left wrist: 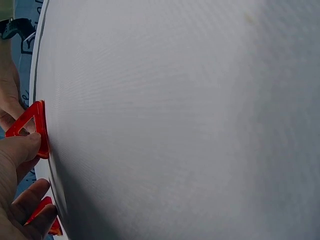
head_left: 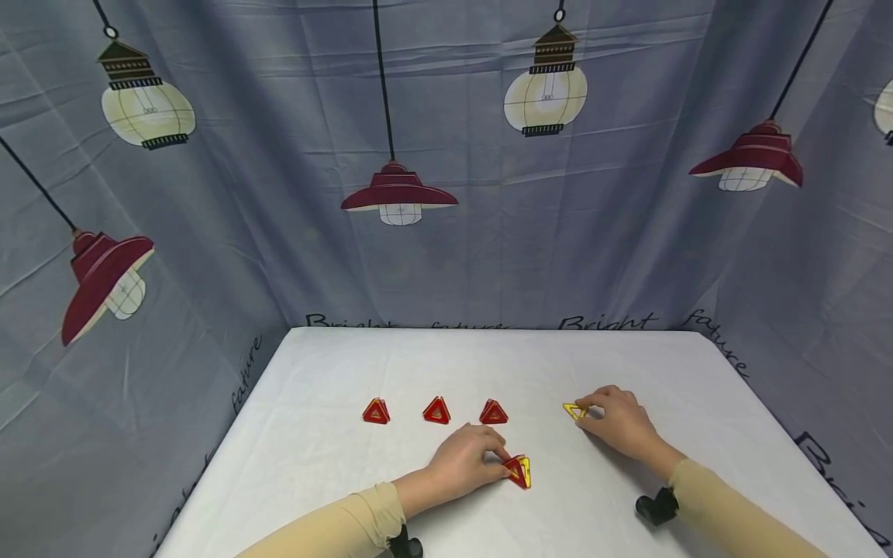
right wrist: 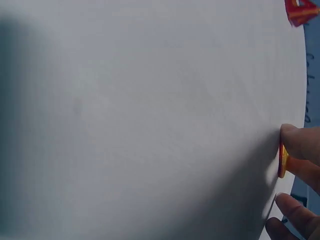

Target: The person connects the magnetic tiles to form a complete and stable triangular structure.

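My left hand [head_left: 466,463] pinches a red and yellow triangular magnetic tile structure [head_left: 518,471] above or on the table's near middle; its exact contact with the cloth is unclear. In the left wrist view, the thumb presses on the red triangular frame [left wrist: 42,131]. To the right, my right hand [head_left: 619,423] holds a yellow triangular tile [head_left: 571,410] between thumb and fingers. A thin red edge shows on this tile [right wrist: 281,162] in the right wrist view, where most of it is hidden behind the fingers.
Three small red triangular pyramids, the left one [head_left: 376,411], the middle one [head_left: 436,411] and the right one [head_left: 494,412], stand in a row beyond my left hand. A white cloth covers the table [head_left: 335,364]. Behind it hangs a grey-blue curtain [head_left: 446,271] printed with lamps.
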A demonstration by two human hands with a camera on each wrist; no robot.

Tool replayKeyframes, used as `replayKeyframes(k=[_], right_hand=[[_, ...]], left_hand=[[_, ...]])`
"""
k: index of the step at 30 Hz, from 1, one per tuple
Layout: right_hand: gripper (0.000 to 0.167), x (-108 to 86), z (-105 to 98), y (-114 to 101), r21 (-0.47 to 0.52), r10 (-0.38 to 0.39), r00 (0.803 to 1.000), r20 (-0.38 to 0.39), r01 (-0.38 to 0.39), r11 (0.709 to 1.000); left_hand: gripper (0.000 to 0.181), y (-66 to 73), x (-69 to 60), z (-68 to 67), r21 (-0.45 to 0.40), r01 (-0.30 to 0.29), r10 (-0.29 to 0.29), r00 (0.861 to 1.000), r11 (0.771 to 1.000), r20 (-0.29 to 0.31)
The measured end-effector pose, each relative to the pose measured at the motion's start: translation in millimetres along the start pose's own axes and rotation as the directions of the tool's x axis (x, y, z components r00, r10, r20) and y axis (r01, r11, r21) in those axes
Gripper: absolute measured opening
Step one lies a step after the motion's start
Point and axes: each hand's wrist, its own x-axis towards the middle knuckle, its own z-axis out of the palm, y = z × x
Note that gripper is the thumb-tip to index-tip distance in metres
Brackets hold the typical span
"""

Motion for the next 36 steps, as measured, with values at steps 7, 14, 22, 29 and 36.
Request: replayKeyframes(k=[7, 14, 22, 29, 36], right_hand=[[0.034, -12.5, 4, -9, 0.023, -0.019, 1.0, -0.012, 0.02, 1.0], [0.034, -18.3, 7, -17, 0.035, -0.017, 1.0, -0.002, 0.017, 0.999], [0.035, -23.1, 11, -23, 0.015, -0.025, 0.999, -0.021, 0.025, 1.0], [0.037, -22.1, 14, -24, -0.007, -0.038, 0.999, -0.035, 0.038, 0.999], [0.043, -23.8, 14, -25, -0.029, -0.055, 0.998, -0.035, 0.054, 0.998]], left_hand=[[0.013, 1.2, 0.3, -1.0, -0.002, 0.009, -0.009, 1.0, 1.0, 0.0], [0.013, -0.1, 0.0, 0.4, 0.001, 0.004, -0.004, 1.0, 1.0, -0.004], [0.013, -0.5, 0.7, 1.4, -0.004, -0.005, 0.005, 1.0, 1.0, -0.01], [0.013, 0.3, 0.5, 2.0, 0.009, 0.002, -0.002, 1.0, 1.0, -0.011], [0.013, 0.5, 0.4, 1.8, -0.008, 0.008, -0.008, 1.0, 1.0, -0.002]])
